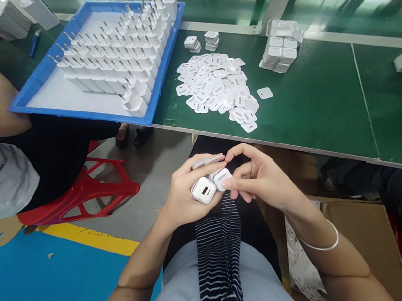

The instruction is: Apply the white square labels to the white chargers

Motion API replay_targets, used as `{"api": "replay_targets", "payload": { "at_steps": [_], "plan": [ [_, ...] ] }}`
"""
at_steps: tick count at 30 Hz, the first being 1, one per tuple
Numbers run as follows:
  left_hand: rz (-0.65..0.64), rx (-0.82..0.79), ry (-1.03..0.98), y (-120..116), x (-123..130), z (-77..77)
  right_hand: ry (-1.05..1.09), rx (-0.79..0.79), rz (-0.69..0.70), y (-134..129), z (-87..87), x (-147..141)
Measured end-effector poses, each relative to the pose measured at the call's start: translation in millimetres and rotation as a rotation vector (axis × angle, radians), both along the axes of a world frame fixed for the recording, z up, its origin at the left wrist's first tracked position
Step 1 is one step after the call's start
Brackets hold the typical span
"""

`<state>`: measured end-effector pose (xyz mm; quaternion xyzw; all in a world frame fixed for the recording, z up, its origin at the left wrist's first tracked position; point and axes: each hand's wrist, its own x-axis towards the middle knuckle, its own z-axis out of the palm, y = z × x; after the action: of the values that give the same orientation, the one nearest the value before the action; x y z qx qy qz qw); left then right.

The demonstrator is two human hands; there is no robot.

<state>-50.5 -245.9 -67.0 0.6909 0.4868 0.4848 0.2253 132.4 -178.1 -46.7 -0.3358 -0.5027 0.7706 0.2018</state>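
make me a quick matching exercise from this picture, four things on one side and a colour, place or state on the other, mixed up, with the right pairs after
Things
1. left hand
2. tray
3. stool
4. pile of covers

Descriptions
A. red
B. loose on the green table
C. holding white chargers
D. blue

Right pairs: 1-C, 2-D, 3-A, 4-B

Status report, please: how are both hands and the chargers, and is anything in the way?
Left hand: holding two chargers, plus flat covers. Right hand: thumb touching one charger's face. No obstruction seen.
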Motion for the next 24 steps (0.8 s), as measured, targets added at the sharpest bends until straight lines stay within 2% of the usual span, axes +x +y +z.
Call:
{"api": "replay_targets", "payload": {
  "at_steps": [7, 12, 17, 21, 24],
  "plan": [
    [0.038, -0.013, -0.017, -1, 5, -3.5, -0.017, 0.02, -0.031, -4, -2.7, -1],
    [0.08, -0.079, -0.076, -1, 3, -5.0, -0.097, 0.064, -0.066, -3, -17.4, -4],
    [-0.006, -0.148, -0.116, 2, 1, -5.1, 0.049, -0.034, -0.017, 1, -32.5, -5],
    [-0.046, -0.145, -0.067, 6, 5, -2.1, 0.042, -0.048, -0.027, 4, -30.4, -7],
    [-0.076, -0.174, -0.08, 10, 5, 0.8, -0.004, 0.003, -0.032, 6, -25.3, -7]
  ]
}}
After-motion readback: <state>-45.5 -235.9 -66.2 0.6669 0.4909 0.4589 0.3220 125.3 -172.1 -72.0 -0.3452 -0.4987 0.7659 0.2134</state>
